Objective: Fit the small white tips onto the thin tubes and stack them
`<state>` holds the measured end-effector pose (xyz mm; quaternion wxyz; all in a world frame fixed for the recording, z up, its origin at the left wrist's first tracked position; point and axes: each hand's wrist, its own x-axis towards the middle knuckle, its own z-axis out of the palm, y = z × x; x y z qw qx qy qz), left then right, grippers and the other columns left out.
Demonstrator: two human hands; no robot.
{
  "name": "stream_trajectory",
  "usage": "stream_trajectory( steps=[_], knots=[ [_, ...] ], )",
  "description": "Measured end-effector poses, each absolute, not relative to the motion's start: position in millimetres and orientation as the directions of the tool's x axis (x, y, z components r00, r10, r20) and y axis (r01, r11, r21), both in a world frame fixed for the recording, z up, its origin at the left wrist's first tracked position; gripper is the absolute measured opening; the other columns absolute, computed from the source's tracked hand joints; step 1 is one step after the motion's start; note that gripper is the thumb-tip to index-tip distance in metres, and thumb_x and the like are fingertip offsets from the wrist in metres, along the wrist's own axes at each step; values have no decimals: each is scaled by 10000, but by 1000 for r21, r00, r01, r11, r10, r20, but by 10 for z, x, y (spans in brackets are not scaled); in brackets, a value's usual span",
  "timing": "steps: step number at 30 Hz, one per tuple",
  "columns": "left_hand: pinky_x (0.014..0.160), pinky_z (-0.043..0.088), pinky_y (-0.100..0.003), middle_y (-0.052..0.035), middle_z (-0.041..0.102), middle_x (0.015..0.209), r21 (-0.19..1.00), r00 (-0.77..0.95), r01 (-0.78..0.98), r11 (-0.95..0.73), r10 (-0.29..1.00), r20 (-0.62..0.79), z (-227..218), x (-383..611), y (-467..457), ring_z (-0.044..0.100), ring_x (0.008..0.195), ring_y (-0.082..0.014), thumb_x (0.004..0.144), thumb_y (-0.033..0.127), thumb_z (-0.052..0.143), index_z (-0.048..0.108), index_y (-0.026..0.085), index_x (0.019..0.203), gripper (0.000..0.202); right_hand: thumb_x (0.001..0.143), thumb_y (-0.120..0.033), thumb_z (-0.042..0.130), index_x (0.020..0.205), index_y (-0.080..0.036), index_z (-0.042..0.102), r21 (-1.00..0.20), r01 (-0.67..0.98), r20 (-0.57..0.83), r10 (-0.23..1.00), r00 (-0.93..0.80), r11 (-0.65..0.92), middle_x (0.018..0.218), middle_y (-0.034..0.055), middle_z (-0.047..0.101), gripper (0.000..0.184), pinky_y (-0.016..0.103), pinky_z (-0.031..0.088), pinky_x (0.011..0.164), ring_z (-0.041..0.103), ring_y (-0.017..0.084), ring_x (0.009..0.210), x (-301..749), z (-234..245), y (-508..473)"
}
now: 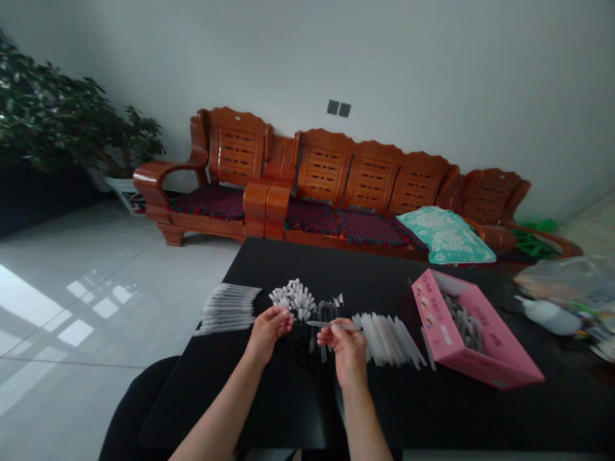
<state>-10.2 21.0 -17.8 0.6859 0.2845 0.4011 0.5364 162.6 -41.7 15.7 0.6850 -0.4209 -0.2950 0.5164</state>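
My right hand [346, 347] is closed on a thin pen-like tube [331, 325] that points left, above the black table [288, 410]. My left hand [270, 328] is pinched shut by the pile of small white caps [294, 297]; what its fingertips hold is too small to make out. Between my hands lies a bunch of dark-tipped thin tubes [327, 315]. A row of clear tubes [390, 338] lies right of my right hand. Another neat row of white tubes [229, 307] lies at the table's left edge.
An open pink box [473, 349] with more tubes stands at the right. Beyond it lie a white bottle [550, 315] and a plastic bag [567, 278]. A wooden sofa [336, 186] with a teal cushion [444, 235] stands behind the table; a potted plant [72, 121] is far left.
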Motion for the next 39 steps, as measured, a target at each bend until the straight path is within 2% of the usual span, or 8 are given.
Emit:
stream_trajectory(
  steps=[3, 6, 13, 20, 25, 33, 39],
  knots=[
    [557, 516, -171, -33, 655, 704, 662, 156, -664, 347, 931, -331, -74, -85, 138, 636, 613, -99, 707, 157, 742, 635, 108, 825, 166, 739, -283, 720, 868, -140, 622, -906, -389, 23, 940, 341, 163, 684, 60, 720, 216, 311, 557, 552, 693, 208, 593, 1538, 184, -424],
    [513, 517, -156, -28, 654, 693, 615, 180, -697, 368, 921, -346, -14, -59, 85, 626, 573, -83, 743, 116, 708, 633, 109, 824, 110, 741, -289, 723, 870, -129, 639, -926, -314, 78, 918, 389, 211, 686, 64, 719, 222, 315, 562, 561, 698, 219, 613, 1485, 200, -425],
    [486, 515, -158, -15, 634, 620, 659, 188, -658, 365, 927, -326, 16, -3, 27, 616, 538, -87, 744, 152, 719, 634, 111, 822, 122, 760, -299, 712, 880, -119, 651, -950, -219, 126, 914, 385, 223, 700, 73, 722, 225, 324, 566, 570, 697, 222, 613, 1471, 187, -413],
    [558, 532, -176, -44, 661, 656, 698, 185, -632, 336, 940, -285, 24, 34, 12, 626, 578, -93, 709, 198, 757, 684, 81, 954, 281, 761, -314, 705, 880, -122, 656, -958, -193, 124, 916, 381, 210, 701, 71, 721, 231, 315, 566, 577, 697, 216, 616, 1473, 156, -397],
    [573, 530, -184, -46, 663, 652, 733, 160, -611, 298, 954, -255, 32, 63, -12, 622, 584, -97, 673, 246, 787, 706, 74, 909, 302, 764, -313, 703, 871, -127, 665, -963, -177, 130, 924, 360, 204, 693, 62, 720, 217, 318, 571, 590, 701, 218, 627, 1469, 148, -390],
    [579, 520, -191, -46, 664, 670, 744, 135, -613, 267, 963, -235, 59, 88, -18, 617, 590, -100, 651, 276, 798, 718, 82, 852, 290, 755, -321, 709, 910, -108, 691, -958, -231, 85, 939, 335, 169, 702, 79, 729, 264, 344, 586, 628, 706, 222, 634, 1443, 179, -375],
    [577, 505, -196, -47, 671, 661, 776, 64, -602, 187, 980, -186, 112, 153, -45, 597, 562, -94, 655, 295, 788, 724, 77, 880, 320, 751, -316, 714, 891, -107, 693, -933, -327, 33, 942, 334, 148, 714, 87, 736, 252, 356, 590, 630, 708, 226, 637, 1427, 230, -381]
  ],
)
